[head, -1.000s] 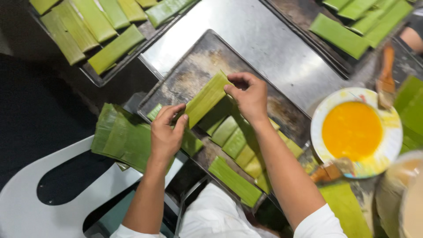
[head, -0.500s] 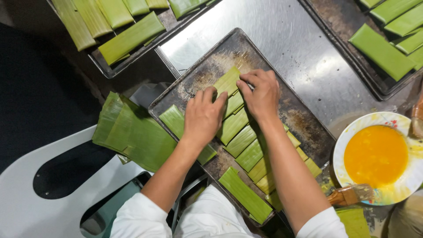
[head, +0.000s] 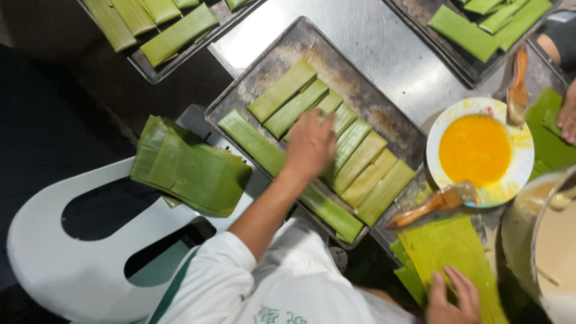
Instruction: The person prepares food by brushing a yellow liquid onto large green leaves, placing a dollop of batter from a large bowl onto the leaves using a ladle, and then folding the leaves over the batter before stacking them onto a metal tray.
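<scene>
No packages, labels, signs, apparently

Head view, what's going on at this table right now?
A person in a white shirt is filling a dark baking tray with folded green leaf parcels. Their left hand rests over the row of parcels in the tray, while the right hand presses on a flat yellow-green leaf at the table edge. Beside it sit a plate of orange liquid with a brush on its rim, and a leaf stack.
</scene>
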